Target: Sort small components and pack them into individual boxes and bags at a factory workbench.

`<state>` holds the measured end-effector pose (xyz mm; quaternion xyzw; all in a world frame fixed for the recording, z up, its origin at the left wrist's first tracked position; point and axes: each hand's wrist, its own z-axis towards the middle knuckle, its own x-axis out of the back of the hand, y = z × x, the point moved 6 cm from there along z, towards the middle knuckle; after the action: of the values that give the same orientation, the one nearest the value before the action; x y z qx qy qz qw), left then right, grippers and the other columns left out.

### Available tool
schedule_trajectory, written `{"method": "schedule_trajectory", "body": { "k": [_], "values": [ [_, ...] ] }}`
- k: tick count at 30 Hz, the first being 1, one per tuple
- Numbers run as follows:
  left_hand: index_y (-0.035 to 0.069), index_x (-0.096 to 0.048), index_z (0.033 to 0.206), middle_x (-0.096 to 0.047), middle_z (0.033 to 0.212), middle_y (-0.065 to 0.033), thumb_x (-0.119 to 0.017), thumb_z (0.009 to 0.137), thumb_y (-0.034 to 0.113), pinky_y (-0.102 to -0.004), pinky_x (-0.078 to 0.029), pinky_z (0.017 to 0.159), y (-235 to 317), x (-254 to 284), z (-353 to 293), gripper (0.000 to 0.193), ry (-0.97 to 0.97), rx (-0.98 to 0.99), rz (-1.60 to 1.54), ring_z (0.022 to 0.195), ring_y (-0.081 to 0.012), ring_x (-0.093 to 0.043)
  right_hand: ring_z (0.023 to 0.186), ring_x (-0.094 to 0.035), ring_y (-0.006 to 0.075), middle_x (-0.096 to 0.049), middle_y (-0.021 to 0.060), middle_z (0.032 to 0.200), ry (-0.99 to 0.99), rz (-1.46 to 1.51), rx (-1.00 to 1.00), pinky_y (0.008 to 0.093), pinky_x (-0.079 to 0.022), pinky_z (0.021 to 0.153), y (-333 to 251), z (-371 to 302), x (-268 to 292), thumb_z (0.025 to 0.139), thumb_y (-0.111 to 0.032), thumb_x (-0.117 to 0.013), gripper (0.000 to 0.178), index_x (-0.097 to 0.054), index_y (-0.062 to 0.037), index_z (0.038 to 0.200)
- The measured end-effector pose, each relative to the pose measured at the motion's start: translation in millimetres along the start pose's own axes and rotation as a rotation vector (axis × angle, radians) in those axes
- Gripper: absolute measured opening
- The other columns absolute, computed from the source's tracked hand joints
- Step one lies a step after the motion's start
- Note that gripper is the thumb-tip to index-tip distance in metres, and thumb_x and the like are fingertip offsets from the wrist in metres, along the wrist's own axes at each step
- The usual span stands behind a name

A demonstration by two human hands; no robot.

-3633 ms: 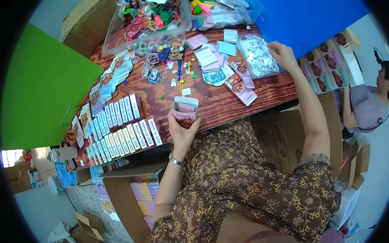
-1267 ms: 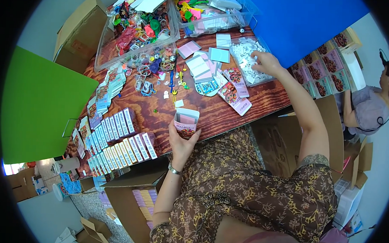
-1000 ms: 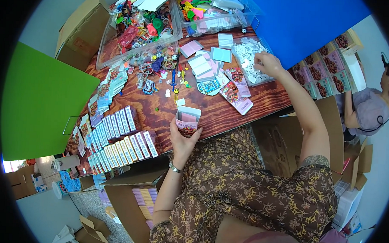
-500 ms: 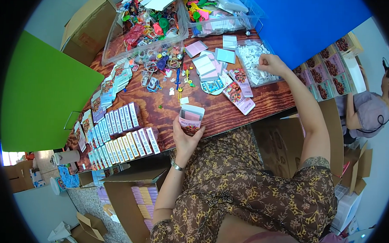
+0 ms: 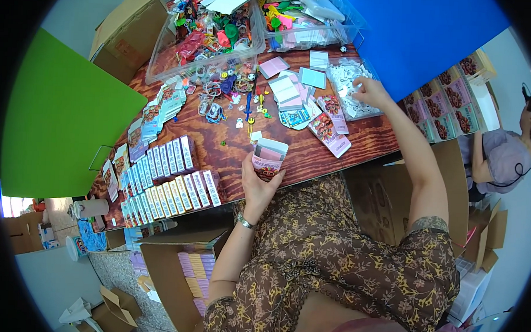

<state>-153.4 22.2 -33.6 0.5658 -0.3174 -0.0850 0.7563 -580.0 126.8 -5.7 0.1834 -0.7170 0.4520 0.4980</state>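
Observation:
My left hand point(image 5: 259, 188) is wrapped round a small pink printed carton point(image 5: 268, 161) at the table's front edge. The carton stands tilted with its top flap open, and pale card edges show inside. My right hand point(image 5: 370, 92) is over a clear plastic bin point(image 5: 375, 115) of small white pieces point(image 5: 344, 75), fingers bent together in a pinch. Whatever sits between those fingertips is too small to make out. Left of that bin lie two flat printed cartons point(image 5: 324, 132) and a loose pile of pink and white cards point(image 5: 287, 92).
Rows of filled cartons point(image 5: 170, 193) stand at the table's left front. Small toys and bands point(image 5: 212, 110) lie mid-table. Clear tubs of colourful trinkets point(image 5: 158, 65) stand at the back. Green point(image 5: 62, 118) and blue point(image 5: 416, 36) panels flank the table. A person point(image 5: 503, 154) is at the far right.
The view has shifted slightly, moving the table items a little to the right. My left hand still holds the carton. My right hand stays over the bin, its fingers shifted slightly left relative to it.

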Motion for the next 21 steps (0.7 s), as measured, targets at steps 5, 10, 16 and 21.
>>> {"method": "schedule_trajectory", "body": {
  "k": [5, 10, 16, 21],
  "values": [
    [0.000, -0.045, 0.132, -0.055, 0.120, -0.0171, -0.087, 0.070, 0.016, -0.0424, -0.047, 0.094, 0, 9, -8, 0.077, 0.011, -0.011, 0.026, 0.111, -0.0328, -0.056, 0.089, -0.068, 0.0344, -0.071, 0.0171, 0.091, 0.035, -0.089, -0.033, 0.0437, -0.053, 0.079, 3, 0, -28, 0.077, -0.024, -0.077, 0.031, -0.066, -0.0062, 0.101],
    [0.000, -0.046, 0.131, -0.055, 0.120, -0.0171, -0.088, 0.069, 0.016, -0.0428, -0.046, 0.095, -1, 12, -4, 0.076, 0.028, 0.011, 0.052, 0.112, -0.0344, -0.055, 0.071, -0.062, 0.0111, -0.065, 0.0057, 0.078, -0.089, 0.162, -0.076, 0.0292, -0.046, 0.060, 2, -2, -15, 0.085, -0.021, -0.076, 0.023, -0.062, -0.0058, 0.094],
    [0.002, -0.048, 0.129, -0.056, 0.120, -0.0181, -0.089, 0.065, 0.017, -0.0443, -0.043, 0.098, -3, 0, 3, 0.078, 0.101, -0.061, 0.089, 0.114, -0.0371, -0.052, 0.080, -0.055, 0.0041, -0.061, -0.0020, 0.087, -0.174, 0.682, 0.210, 0.0213, -0.043, 0.068, -114, -30, 4, 0.091, -0.016, -0.071, 0.017, -0.058, -0.0069, 0.098],
    [0.000, -0.048, 0.126, -0.058, 0.112, -0.0170, -0.090, 0.067, 0.019, -0.0418, -0.049, 0.087, 11, -4, 6, 0.076, 0.121, -0.092, 0.213, 0.103, -0.0328, -0.059, 0.086, -0.060, 0.0069, -0.065, 0.0002, 0.092, -0.369, 0.682, 0.381, 0.0258, -0.049, 0.074, -222, -72, -25, 0.090, -0.014, -0.070, 0.017, -0.059, -0.0052, 0.099]
  ]
}}
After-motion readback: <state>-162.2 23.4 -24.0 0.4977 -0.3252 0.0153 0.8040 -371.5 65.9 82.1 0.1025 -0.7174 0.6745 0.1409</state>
